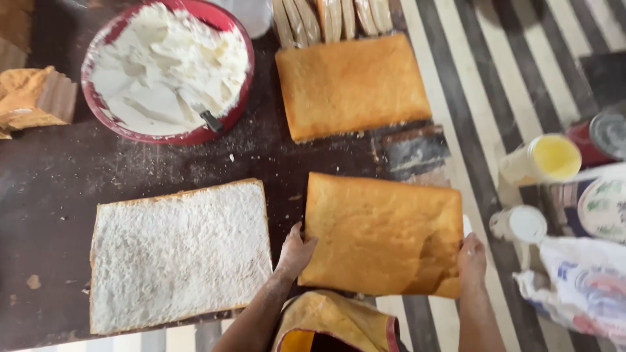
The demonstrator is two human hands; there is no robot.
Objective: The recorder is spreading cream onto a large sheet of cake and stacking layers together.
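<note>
I hold a golden-brown rectangular sponge cake sheet (381, 234) by its two near corners, lifted over the right part of the dark table (59, 176). My left hand (295, 251) grips its left edge and my right hand (471, 259) grips its right edge. To the left lies another cake sheet (179, 254), its top covered in white cream. A third bare golden sheet (352, 85) lies farther back. A red bowl (166, 68) full of white cream stands at the back left, with a dark tool handle (211, 121) stuck in it.
Several cake slabs stand on edge (332, 18) at the back. Cake offcuts (32, 98) lie at the far left. On the striped floor to the right are a yellow-lidded bottle (544, 160), a white-lidded jar (520, 225), a red can (596, 138) and a plastic bag (583, 287).
</note>
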